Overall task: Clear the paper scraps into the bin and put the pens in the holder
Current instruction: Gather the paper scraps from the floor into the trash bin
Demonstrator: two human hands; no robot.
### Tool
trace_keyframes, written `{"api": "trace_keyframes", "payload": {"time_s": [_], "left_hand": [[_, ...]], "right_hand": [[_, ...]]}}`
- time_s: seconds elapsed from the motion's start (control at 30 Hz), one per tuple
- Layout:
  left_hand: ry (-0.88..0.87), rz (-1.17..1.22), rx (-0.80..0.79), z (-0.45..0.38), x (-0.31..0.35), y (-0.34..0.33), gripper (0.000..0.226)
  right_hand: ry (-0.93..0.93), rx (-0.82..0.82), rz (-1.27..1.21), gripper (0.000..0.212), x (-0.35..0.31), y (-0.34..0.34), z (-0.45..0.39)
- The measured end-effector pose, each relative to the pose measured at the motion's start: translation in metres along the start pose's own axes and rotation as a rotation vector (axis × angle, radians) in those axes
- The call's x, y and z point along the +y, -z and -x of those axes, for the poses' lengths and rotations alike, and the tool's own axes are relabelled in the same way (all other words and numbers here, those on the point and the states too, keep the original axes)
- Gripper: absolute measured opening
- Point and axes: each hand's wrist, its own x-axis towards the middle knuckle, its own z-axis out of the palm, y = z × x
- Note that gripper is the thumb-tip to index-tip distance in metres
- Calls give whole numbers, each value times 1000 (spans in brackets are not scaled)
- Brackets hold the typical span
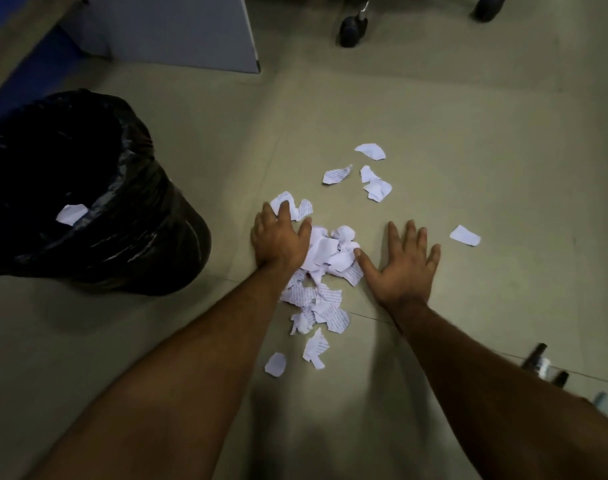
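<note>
**Scraps being herded, pens still waiting**

The bin (87, 192), black-lined, stands well left of the left hand (280, 237) with one scrap already inside. Both hands lie flat and spread on the floor, grasping nothing, either side of the main heap of paper scraps (325, 258) — the right hand (404, 268) touches its edge. The sweeping-together step looks underway; next, press the heap tight and lift. Roughly five loose scraps lie beyond the fingertips. Pens (538, 362) — count unclear — lie behind the right forearm; no holder shows

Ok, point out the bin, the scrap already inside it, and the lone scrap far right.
bin (177, 237), head view, bagged outer wall
scrap inside bin (71, 214), head view, its middle
lone scrap (464, 235), head view, its middle
</note>
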Motion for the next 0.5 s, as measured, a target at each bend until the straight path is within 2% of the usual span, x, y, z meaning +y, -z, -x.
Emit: {"api": "trace_keyframes", "payload": {"time_s": [0.07,0.13,0.23,0.4,0.47,0.5], "left_hand": [[-54,-38,-22,-7,9,-13,63],[-195,1,7,2,24,-26,63],[-394,105,27,24,46,-32,50],[-399,104,139,-22,73,-26,41],[-420,35,122,-47,89,-28,41],[-423,4,65,-59,101,-29,43]], "right_hand": [[-23,21,-26,84,-1,0,-1],[-25,20,-11,80,-1,-2,-2],[-33,-2,24,75,-3,-2,-2],[-40,-19,58,73,-5,0,-3],[-37,-20,68,72,-5,0,-2],[-39,-13,72,72,-4,0,-2]]}}
